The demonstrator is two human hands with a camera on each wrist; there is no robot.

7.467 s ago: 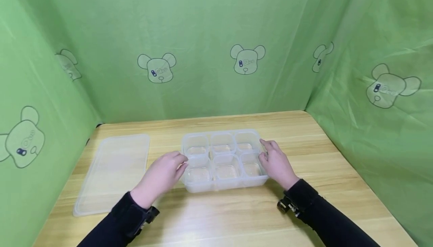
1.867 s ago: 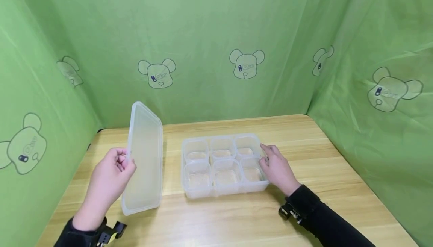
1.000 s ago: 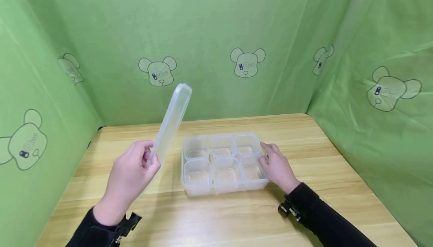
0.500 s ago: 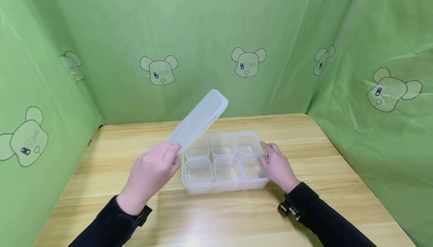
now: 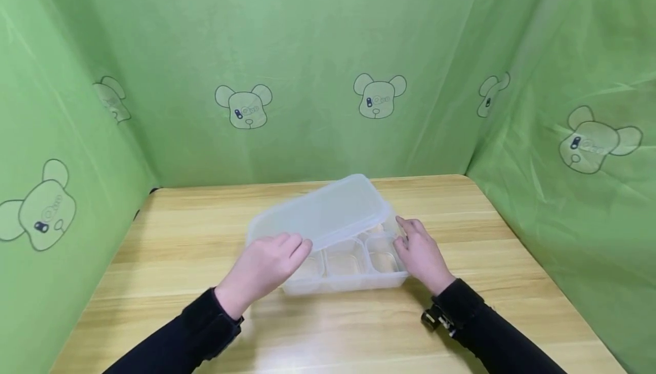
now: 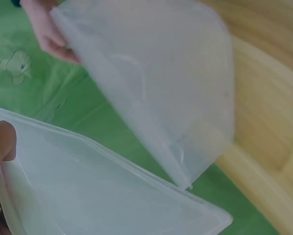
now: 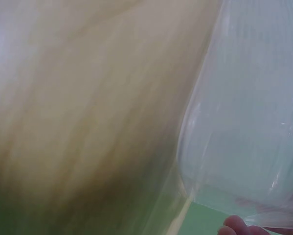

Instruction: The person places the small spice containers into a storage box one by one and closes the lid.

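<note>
My left hand grips a frosted, translucent plastic lid by its near edge. The lid lies slanted over a clear storage box, covering most of its back row and left side. In the left wrist view, the thumb bends over the rim of the lid, and the box stands beyond. My right hand holds the box's right end, thumb and index finger at its rim. Fingertips show by the box wall in the right wrist view. Open-topped clear bins sit inside the box.
A light wood-grain table carries the box. Green cloth printed with bear heads hangs along the back and both sides. Dark sleeves cover the arms, with a small wrist device beside the right cuff.
My left hand has lifted the lid from the table's left, carried it right and tipped it from nearly upright down over the box. My right hand has stayed at the box's right end.
</note>
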